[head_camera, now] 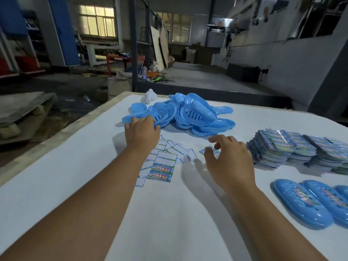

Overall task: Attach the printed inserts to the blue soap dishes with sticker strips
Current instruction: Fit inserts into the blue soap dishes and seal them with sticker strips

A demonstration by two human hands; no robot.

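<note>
Finished soap dishes (301,204) hold printed inserts; left hand (142,131) touches dish pile (188,113).

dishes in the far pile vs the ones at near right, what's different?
The pile of dishes is a jumbled heap, tilted and overlapping; the near-right dishes lie flat, side by side. The pile's show bare slotted insides; the near-right ones carry printed inserts. The left hand touches the pile; nothing touches the others. Both are blue oval plastic.

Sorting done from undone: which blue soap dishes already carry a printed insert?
The soap dishes lying separately at the near right; each shows a colourful print on top. Those in the far pile are plain blue.
</note>
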